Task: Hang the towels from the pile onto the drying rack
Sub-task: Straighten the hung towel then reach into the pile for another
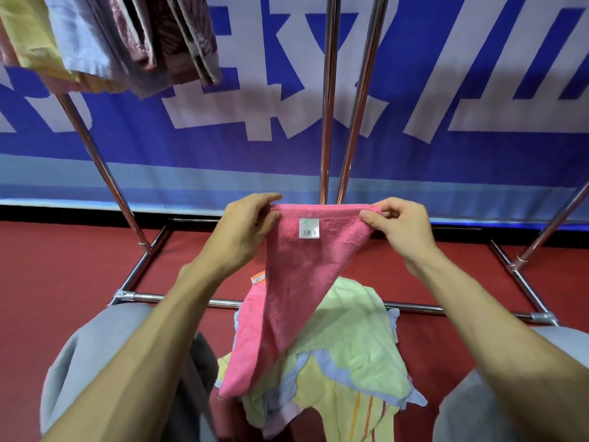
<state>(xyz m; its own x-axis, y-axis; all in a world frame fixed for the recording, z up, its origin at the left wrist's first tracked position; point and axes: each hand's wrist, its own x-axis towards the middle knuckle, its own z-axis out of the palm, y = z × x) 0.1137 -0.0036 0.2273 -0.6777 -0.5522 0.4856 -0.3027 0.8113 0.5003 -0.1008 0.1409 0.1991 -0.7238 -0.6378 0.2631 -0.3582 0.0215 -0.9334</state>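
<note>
Red floor (63,266) under the drying rack (328,122), several towels (127,43) hung at eleven o'clock already. Your left hand (245,231) and right hand (398,228) each pinched a top corner of the pink towel (306,275), centre; more waited in the pile (350,346) at six o'clock.

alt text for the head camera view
A person's left hand and right hand pinch the top corners of a pink towel above a pile of towels. Behind, a metal drying rack holds hung towels at upper left.

Hung towels (127,43) and the drying rack's poles (328,90) run off the top edge; print on the pink towel's label (309,228) is unreadable.
</note>
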